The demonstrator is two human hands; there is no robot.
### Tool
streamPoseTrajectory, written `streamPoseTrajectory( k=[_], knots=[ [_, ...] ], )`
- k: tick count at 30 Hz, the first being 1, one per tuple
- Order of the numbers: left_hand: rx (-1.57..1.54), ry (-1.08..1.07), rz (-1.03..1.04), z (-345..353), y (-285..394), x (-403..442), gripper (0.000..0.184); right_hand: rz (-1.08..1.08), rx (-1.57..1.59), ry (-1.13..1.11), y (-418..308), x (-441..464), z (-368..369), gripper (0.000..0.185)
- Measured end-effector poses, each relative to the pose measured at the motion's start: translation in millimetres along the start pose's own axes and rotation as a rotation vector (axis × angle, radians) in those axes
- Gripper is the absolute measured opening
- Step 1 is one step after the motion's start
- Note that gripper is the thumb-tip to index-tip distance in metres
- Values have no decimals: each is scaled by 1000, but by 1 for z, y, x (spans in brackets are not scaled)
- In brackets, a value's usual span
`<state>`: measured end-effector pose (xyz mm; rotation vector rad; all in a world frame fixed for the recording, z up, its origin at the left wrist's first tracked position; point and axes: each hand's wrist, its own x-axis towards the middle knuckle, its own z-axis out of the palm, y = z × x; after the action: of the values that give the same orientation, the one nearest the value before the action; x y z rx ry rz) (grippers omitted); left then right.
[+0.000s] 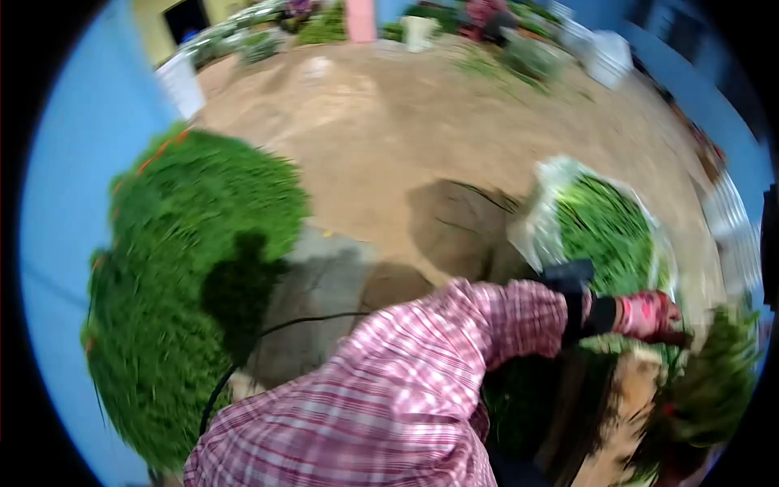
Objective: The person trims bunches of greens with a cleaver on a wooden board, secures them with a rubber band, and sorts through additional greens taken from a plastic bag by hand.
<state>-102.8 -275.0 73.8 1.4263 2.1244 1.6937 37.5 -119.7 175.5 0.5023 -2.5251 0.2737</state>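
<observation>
My left hand [649, 316], in a pink patterned glove with a dark cuff, stretches out to the right below a plaid sleeve. Its fingers look curled, but blur hides what is in them. Just beyond the fingertips is a smeared bunch of leafy greens [718, 390], seemingly off the ground. A blurred pinkish patch under that bunch may be my right hand [688, 464]; its fingers cannot be made out. Behind my left forearm stands a clear plastic bag [535, 219] filled with cut greens [604, 227].
A large heap of feathery greens [178, 268] lies against the blue wall [69, 203]. A black cable [312, 321] crosses the floor behind my arm. White sacks [608, 58] and more greens [531, 61] line the far side, where a person [487, 18] is partly visible.
</observation>
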Motion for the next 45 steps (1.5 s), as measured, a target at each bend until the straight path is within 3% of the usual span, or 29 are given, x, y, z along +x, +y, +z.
streamPoseTrajectory(
  k=[1, 2, 4, 7, 11, 12, 14, 15, 16, 17, 19, 21, 24, 25, 26, 28, 29, 31, 32, 34, 36, 37, 38, 39, 40, 41, 42, 44, 45],
  knots=[
    [159, 167, -92, -15, 22, -12, 74, 24, 90, 30, -9, 10, 7, 54],
    [-1, 363, 31, -11, 28, -36, 80, 49, 179, 47, -15, 23, 16, 54],
    [-20, 373, 28, -11, 68, -78, 95, 122, 379, 74, -30, 41, 29, 53],
    [306, 831, -74, -19, 95, -125, 119, 239, 665, 89, -55, 59, 40, 51],
    [272, 646, -53, -42, 100, -149, 140, 552, 1157, -5, -84, 88, 53, 50],
    [450, 757, -179, -39, 105, -149, 128, 112, 513, 110, -78, 84, 75, 36],
    [-530, 974, 61, -52, 117, -139, 107, -147, 390, 17, -99, 96, 71, 40],
    [-723, 979, 122, -58, 112, -143, 100, -36, 837, -183, -151, 100, 40, 50],
    [-917, 984, 184, -65, 107, -146, 93, -181, 1086, -219, -165, 106, 35, 57],
    [-805, 954, 169, -74, 92, -163, 87, -216, 1003, -220, -142, 117, 55, 57],
    [-630, 931, 195, -89, 80, -188, 74, -551, 1028, -282, -122, 132, 78, 54],
    [-566, 823, 221, -115, 94, -214, 67, -360, 1150, -360, -130, 127, 100, 66],
    [-624, 719, 213, -146, 135, -241, 75, -48, 1308, -471, -129, 111, 165, 85],
    [-633, 807, 246, -148, 130, -253, 79, -163, 1126, -353, -127, 122, 185, 98],
    [-631, 891, 273, -152, 126, -266, 82, -181, 1258, -368, -162, 119, 177, 95],
    [-52, 1068, 210, -134, 154, -292, 87, -259, 1529, -324, -224, 118, 180, 94],
    [160, 1084, -292, -133, 178, -306, 85, -261, 1503, -395, -258, 116, 168, 102],
    [179, 1242, -351, -124, 198, -330, 83, -352, 1555, -536, -309, 110, 143, 112],
    [0, 1372, 103, -124, 190, -347, 86, -444, 1650, -597, -326, 109, 137, 114],
    [110, 1321, 227, -132, 206, -393, 77, -645, 1609, -624, -345, 115, 133, 108],
    [225, 1263, 349, -144, 242, -461, 69, -704, 1388, -578, -334, 140, 153, 98],
    [452, 1269, 83, -142, 259, -513, 60, -662, 1412, -579, -329, 148, 161, 84],
    [476, 1362, -72, -144, 291, -539, 55, -548, 1413, -615, -320, 155, 175, 75],
    [487, 1438, -234, -146, 324, -565, 51, -515, 1405, -605, -305, 167, 200, 67],
    [293, 1619, -276, -150, 365, -570, 44, -457, 1366, -629, -291, 177, 218, 65],
    [1072, 1485, -564, -144, 391, -617, 41, -390, 1329, -653, -277, 182, 228, 64],
    [1823, 1166, -829, -136, 416, -664, 37, -340, 1307, -660, -259, 185, 242, 64],
    [1003, 1728, -466, -133, 472, -715, 36, -206, 1190, -645, -217, 189, 272, 62],
    [714, 1912, -441, -134, 513, -761, 45, -153, 1172, -682, -182, 198, 306, 61]
  ],
)
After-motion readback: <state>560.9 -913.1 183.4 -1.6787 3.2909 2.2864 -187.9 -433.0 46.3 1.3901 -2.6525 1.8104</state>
